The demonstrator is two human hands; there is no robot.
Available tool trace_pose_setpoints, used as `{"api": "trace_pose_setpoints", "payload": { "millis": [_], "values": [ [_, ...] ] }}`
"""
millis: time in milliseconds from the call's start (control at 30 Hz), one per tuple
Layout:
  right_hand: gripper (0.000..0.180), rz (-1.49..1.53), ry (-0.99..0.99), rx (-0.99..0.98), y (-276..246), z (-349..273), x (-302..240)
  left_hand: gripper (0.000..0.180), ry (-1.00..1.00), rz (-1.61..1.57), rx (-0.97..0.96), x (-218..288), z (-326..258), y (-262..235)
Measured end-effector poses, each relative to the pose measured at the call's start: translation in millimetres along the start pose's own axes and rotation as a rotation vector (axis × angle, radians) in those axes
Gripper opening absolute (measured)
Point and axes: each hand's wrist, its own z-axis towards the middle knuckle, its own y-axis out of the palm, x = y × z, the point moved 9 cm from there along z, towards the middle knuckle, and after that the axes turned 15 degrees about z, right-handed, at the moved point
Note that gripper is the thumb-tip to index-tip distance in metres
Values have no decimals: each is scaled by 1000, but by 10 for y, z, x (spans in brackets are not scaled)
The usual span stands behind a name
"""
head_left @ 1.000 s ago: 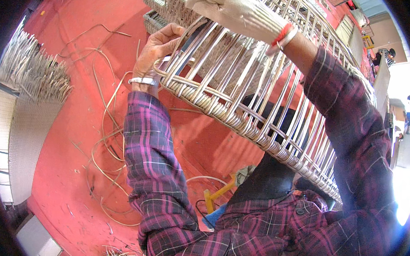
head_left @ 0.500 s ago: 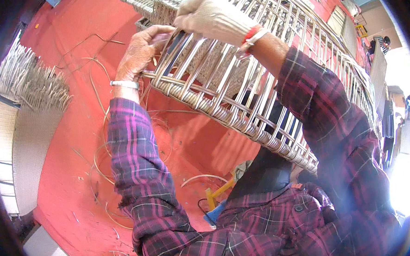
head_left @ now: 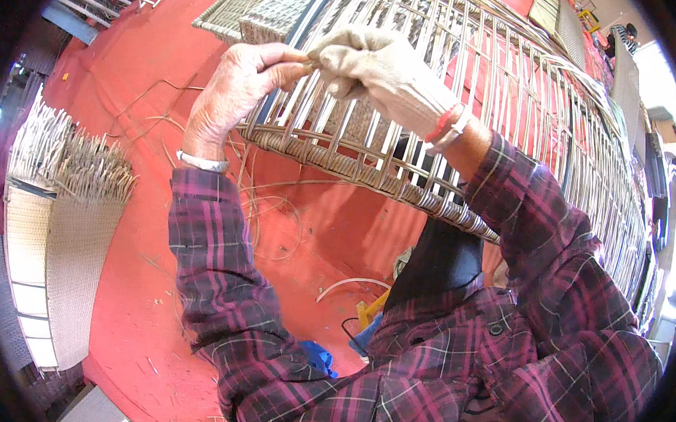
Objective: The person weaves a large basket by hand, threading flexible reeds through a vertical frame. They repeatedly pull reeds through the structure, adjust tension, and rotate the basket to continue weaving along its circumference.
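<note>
My bare left hand (head_left: 233, 91) reaches up with thumb and forefinger pinched together, the fingertips meeting those of my right hand. What lies between them is too small to make out. My right hand (head_left: 383, 72), in a pale knitted glove, is closed with curled fingers, above the near left corner of a wicker frame (head_left: 322, 158). Pale strands run in pairs across this open lattice, and a tightly wrapped border edges its near side. A dark flat bar (head_left: 311, 15) shows along its left end.
Woven wicker pieces (head_left: 275, 18) stand beyond the frame's left end. Loose cane strands (head_left: 258, 199) curl over the red floor (head_left: 144, 262). At far left is a woven panel with a bristling bundle of cut strand ends (head_left: 73, 159). A yellow-legged item (head_left: 371, 310) sits by my leg.
Both hands have lifted off the frame's left corner and moved slightly right, fingertips now together. My right hand has turned, showing its curled fingers. The view has shifted a little.
</note>
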Motion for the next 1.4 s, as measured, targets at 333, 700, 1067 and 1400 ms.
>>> {"api": "trace_pose_setpoints", "payload": {
  "millis": [333,700,1067,1400],
  "values": [
    [10,-854,-664,-315,215,297,168,18,-143,816,175,-150,-174,-32],
    [10,760,178,-281,-29,493,714,21,-34,1007,13,-76,23,128],
    [19,-270,-119,-411,54,441,532,18,-217,295,80,-553,26,113],
    [17,-85,-410,-208,-286,130,249,21,-37,652,453,-5,-57,117]
  ]
}}
